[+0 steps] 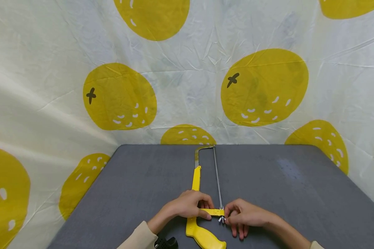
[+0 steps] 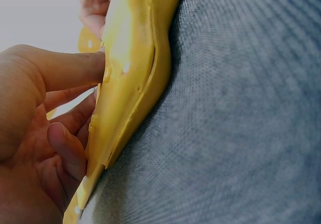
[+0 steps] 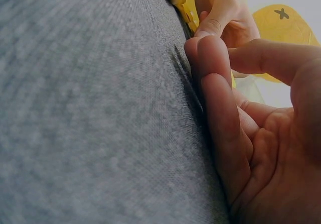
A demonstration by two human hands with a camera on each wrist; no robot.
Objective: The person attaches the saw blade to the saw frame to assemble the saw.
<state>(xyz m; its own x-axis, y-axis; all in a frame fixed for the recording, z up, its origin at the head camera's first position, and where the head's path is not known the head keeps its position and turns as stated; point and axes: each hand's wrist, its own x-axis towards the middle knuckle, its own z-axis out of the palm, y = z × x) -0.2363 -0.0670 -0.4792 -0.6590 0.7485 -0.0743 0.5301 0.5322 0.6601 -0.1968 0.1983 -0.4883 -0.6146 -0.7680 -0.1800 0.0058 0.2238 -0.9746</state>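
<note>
A hacksaw [image 1: 195, 180] with a yellow handle [image 1: 205, 238] lies on the grey table, its thin blade [image 1: 217, 176] along the right side. My left hand [image 1: 190, 204] grips the yellow crosspiece near the handle, thumb on the near side. In the left wrist view, that thumb and the fingers meet the yellow frame [image 2: 128, 58]. At the crosspiece's right end sits a metal wing nut [image 1: 221, 219]. My right hand [image 1: 246, 216] pinches it between thumb and index finger; the other fingers hang toward the table. In the right wrist view, those fingers [image 3: 220, 118] hide the wing nut.
The grey tabletop [image 1: 137, 186] extends to both sides of the saw. White cloth [image 1: 187, 93] printed with yellow fruit hangs behind and beside it. A small black object [image 1: 166, 243] is by the left sleeve at the near edge.
</note>
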